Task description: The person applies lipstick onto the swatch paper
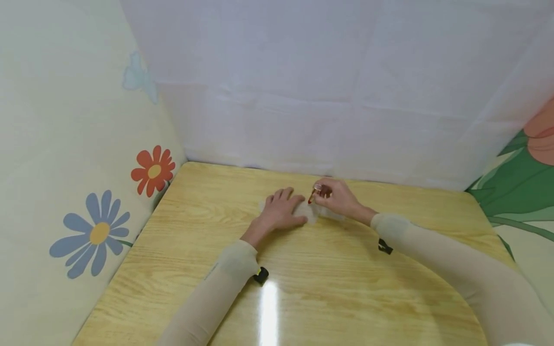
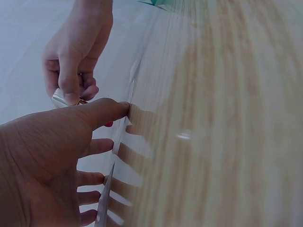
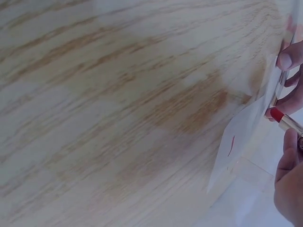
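Observation:
My right hand pinches a lipstick with a gold tube, its red tip pointing down toward a white sheet of paper. Whether the tip touches the paper I cannot tell. A short red stroke shows on the paper in the right wrist view. With fingers spread, my left hand rests on the paper, just left of the lipstick. In the left wrist view its thumb and fingertips lie down along the surface, and the right hand is beyond the thumb.
The wooden table has a glossy top that reflects a bright light strip. A white cloth hangs behind its far edge. Flower-patterned cloth stands at the left side, with more at the right.

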`<act>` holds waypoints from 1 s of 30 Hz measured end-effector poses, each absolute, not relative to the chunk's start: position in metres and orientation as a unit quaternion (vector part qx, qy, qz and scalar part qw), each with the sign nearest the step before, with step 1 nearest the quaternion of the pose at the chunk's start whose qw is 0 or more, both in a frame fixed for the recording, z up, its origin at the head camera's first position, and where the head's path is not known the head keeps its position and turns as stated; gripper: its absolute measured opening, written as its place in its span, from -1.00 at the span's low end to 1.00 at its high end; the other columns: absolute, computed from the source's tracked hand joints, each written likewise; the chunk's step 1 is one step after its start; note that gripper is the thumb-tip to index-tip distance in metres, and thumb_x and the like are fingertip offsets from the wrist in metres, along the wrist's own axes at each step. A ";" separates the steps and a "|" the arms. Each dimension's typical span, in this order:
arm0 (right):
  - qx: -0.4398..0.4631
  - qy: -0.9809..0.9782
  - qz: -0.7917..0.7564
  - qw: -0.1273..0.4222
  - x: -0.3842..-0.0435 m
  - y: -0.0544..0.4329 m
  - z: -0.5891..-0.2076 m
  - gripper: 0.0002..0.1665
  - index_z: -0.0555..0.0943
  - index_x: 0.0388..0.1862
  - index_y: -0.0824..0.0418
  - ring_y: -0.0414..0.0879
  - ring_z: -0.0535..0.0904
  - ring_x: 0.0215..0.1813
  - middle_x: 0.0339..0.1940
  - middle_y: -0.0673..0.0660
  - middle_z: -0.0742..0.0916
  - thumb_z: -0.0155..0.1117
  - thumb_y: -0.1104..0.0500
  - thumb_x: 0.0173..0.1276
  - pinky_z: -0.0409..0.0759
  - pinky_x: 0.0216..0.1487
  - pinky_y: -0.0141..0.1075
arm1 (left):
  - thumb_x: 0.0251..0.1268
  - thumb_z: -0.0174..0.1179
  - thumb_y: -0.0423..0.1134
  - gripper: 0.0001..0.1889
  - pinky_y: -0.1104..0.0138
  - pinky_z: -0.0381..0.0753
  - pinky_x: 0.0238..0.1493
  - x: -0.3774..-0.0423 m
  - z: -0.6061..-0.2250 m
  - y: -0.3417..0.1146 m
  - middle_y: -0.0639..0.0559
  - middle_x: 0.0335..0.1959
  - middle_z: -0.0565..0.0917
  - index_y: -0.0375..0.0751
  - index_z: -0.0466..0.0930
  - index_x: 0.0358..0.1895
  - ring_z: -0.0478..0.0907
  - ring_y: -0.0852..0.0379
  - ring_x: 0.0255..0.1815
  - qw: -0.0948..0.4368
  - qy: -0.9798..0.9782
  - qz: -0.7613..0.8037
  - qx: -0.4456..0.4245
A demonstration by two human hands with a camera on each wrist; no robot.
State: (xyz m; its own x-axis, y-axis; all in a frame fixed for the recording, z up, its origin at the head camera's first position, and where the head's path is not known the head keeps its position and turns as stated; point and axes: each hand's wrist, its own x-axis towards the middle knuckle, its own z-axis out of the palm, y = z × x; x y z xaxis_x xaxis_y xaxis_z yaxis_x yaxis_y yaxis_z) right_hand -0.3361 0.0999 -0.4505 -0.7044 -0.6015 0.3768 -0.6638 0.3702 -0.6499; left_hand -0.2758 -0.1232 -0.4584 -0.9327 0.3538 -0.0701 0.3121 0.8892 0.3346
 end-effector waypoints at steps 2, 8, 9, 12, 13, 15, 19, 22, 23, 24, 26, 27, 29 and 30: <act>0.383 -0.827 0.409 0.037 -0.337 0.100 -0.452 -0.83 0.70 -0.13 0.28 -0.15 0.60 -0.34 -0.29 0.04 0.71 0.37 0.35 0.30 0.57 -0.34 -0.27 | 0.39 0.20 0.26 -0.28 -0.19 0.03 0.43 -0.276 -0.458 -0.123 -0.18 0.58 0.10 0.09 0.34 0.52 -0.01 -0.23 0.56 0.065 0.970 0.161 0.172; 0.385 -0.825 0.413 0.034 -0.337 0.100 -0.454 -0.84 0.70 -0.14 0.27 -0.15 0.61 -0.35 -0.30 0.03 0.71 0.36 0.37 0.30 0.58 -0.36 -0.28 | 0.38 0.20 0.27 -0.28 -0.17 0.04 0.43 -0.276 -0.457 -0.122 -0.16 0.59 0.10 0.10 0.33 0.53 -0.01 -0.21 0.56 0.066 0.971 0.156 0.170; 0.384 -0.825 0.413 0.033 -0.336 0.101 -0.454 -0.84 0.70 -0.14 0.27 -0.15 0.61 -0.35 -0.30 0.03 0.71 0.36 0.36 0.30 0.59 -0.36 -0.28 | 0.38 0.19 0.27 -0.28 -0.17 0.04 0.43 -0.276 -0.457 -0.122 -0.16 0.58 0.10 0.10 0.33 0.53 0.00 -0.22 0.56 0.067 0.971 0.155 0.170; 0.385 -0.825 0.413 0.032 -0.335 0.102 -0.455 -0.84 0.70 -0.13 0.28 -0.14 0.60 -0.35 -0.31 0.03 0.71 0.35 0.36 0.30 0.58 -0.36 -0.29 | 0.38 0.20 0.27 -0.28 -0.17 0.05 0.43 -0.275 -0.456 -0.122 -0.17 0.58 0.11 0.10 0.33 0.53 0.00 -0.22 0.56 0.067 0.971 0.153 0.170; 0.384 -0.825 0.414 0.031 -0.335 0.102 -0.456 -0.83 0.70 -0.13 0.28 -0.14 0.60 -0.35 -0.32 0.03 0.70 0.35 0.36 0.30 0.58 -0.36 -0.28 | 0.38 0.20 0.27 -0.28 -0.18 0.05 0.42 -0.275 -0.456 -0.122 -0.17 0.58 0.11 0.10 0.33 0.53 0.00 -0.22 0.56 0.067 0.971 0.153 0.171; 0.382 -0.824 0.416 0.029 -0.335 0.103 -0.457 -0.82 0.70 -0.12 0.29 -0.14 0.60 -0.35 -0.32 0.03 0.70 0.34 0.37 0.30 0.58 -0.36 -0.28 | 0.38 0.19 0.28 -0.27 -0.18 0.05 0.42 -0.276 -0.457 -0.122 -0.17 0.58 0.11 0.11 0.33 0.53 0.00 -0.22 0.56 0.068 0.971 0.151 0.171; 0.381 -0.825 0.415 0.027 -0.335 0.105 -0.459 -0.80 0.70 -0.10 0.31 -0.14 0.60 -0.36 -0.35 0.00 0.70 0.34 0.39 0.30 0.58 -0.36 -0.29 | 0.38 0.18 0.29 -0.27 -0.17 0.06 0.42 -0.276 -0.458 -0.122 -0.16 0.58 0.10 0.12 0.31 0.54 0.00 -0.22 0.55 0.069 0.972 0.145 0.172; 0.383 -0.826 0.413 0.025 -0.335 0.106 -0.459 -0.81 0.70 -0.10 0.30 -0.15 0.60 -0.37 -0.36 -0.01 0.70 0.34 0.39 0.30 0.57 -0.37 -0.30 | 0.38 0.18 0.29 -0.27 -0.17 0.06 0.41 -0.276 -0.458 -0.122 -0.16 0.58 0.10 0.12 0.31 0.54 0.00 -0.22 0.55 0.070 0.972 0.144 0.171; 0.384 -0.826 0.412 0.025 -0.335 0.106 -0.459 -0.81 0.70 -0.11 0.29 -0.15 0.60 -0.37 -0.36 -0.02 0.70 0.34 0.38 0.30 0.57 -0.38 -0.30 | 0.38 0.18 0.29 -0.27 -0.17 0.06 0.41 -0.276 -0.458 -0.122 -0.16 0.58 0.10 0.12 0.32 0.54 0.01 -0.21 0.55 0.070 0.972 0.144 0.171; 0.385 -0.825 0.412 0.025 -0.334 0.106 -0.459 -0.82 0.70 -0.12 0.28 -0.15 0.60 -0.37 -0.36 -0.02 0.70 0.35 0.38 0.30 0.57 -0.38 -0.30 | 0.38 0.18 0.29 -0.27 -0.17 0.07 0.41 -0.276 -0.457 -0.121 -0.16 0.58 0.11 0.11 0.32 0.53 0.01 -0.21 0.55 0.069 0.972 0.145 0.171; 0.389 -0.823 0.413 0.024 -0.333 0.107 -0.458 -0.83 0.70 -0.15 0.27 -0.15 0.60 -0.37 -0.37 -0.02 0.70 0.35 0.38 0.29 0.57 -0.39 -0.31 | 0.38 0.19 0.28 -0.27 -0.17 0.07 0.41 -0.276 -0.456 -0.121 -0.17 0.58 0.11 0.11 0.33 0.53 0.01 -0.22 0.55 0.069 0.972 0.146 0.170; 0.390 -0.823 0.412 0.023 -0.332 0.107 -0.457 -0.84 0.70 -0.16 0.27 -0.15 0.60 -0.37 -0.37 -0.03 0.70 0.35 0.39 0.28 0.57 -0.39 -0.31 | 0.38 0.19 0.28 -0.27 -0.17 0.07 0.42 -0.275 -0.456 -0.121 -0.17 0.58 0.11 0.10 0.33 0.53 0.01 -0.22 0.55 0.069 0.972 0.146 0.170; 0.393 -0.822 0.411 0.022 -0.330 0.107 -0.457 -0.85 0.70 -0.19 0.24 -0.16 0.60 -0.37 -0.37 -0.03 0.70 0.35 0.39 0.27 0.57 -0.39 -0.31 | 0.38 0.20 0.27 -0.27 -0.17 0.07 0.42 -0.275 -0.456 -0.121 -0.18 0.58 0.11 0.09 0.33 0.53 0.01 -0.23 0.55 0.068 0.972 0.146 0.169; 0.395 -0.822 0.411 0.021 -0.330 0.107 -0.457 -0.85 0.70 -0.21 0.24 -0.16 0.60 -0.37 -0.37 -0.02 0.70 0.35 0.40 0.26 0.58 -0.39 -0.31 | 0.38 0.20 0.27 -0.27 -0.17 0.07 0.42 -0.275 -0.456 -0.121 -0.18 0.58 0.11 0.09 0.33 0.53 0.01 -0.23 0.55 0.068 0.972 0.146 0.169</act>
State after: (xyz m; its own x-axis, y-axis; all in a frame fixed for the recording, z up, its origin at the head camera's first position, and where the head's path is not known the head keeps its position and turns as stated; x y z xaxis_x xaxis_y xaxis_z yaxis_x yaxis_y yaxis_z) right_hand -0.3296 0.1075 -0.4569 -0.6878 -0.6309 0.3591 -0.6656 0.3507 -0.6588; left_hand -0.2749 -0.1211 -0.4555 -0.9334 0.3492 -0.0826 0.3096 0.9002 0.3064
